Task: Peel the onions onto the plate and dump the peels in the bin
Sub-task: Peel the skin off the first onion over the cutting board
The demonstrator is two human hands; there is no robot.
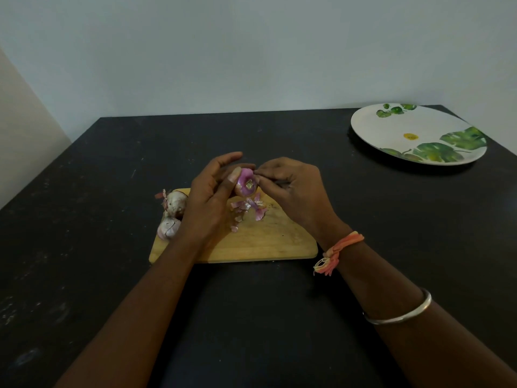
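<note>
A person sits at a dark table (112, 191), seen from above through their own eyes, with both bare forearms reaching forward. In the middle lies a wooden board (251, 242).

The left grip (212, 191) is curled round a small red onion (246, 186) and holds it just above the board, its root end turned toward the viewer. The thumb lies against the near left side. The bulb is mostly bare, glossy and purple. The right grip (293, 189) touches the onion's upper right edge, and its fingertips (261, 175) pinch a scrap of skin (255, 172) there.

Loose peels (249, 207) lie on the board right under the hands. Two onions (176, 204), unpeeled, sit at the board's left edge, one in front of the other. The plate (372, 127), white with green leaves, stands well apart at the far right and holds nothing. No bin is in view.

The onion looks light and firm, and likely slick where bare, so it wants a cupped hold round its sides. The skin appears thin and brittle and will probably tear into flakes. It is best caught at a lifted edge near the root or tip.

The right wrist wears an orange thread band (340, 247), and a metal bangle (400, 312) sits further up that arm.
</note>
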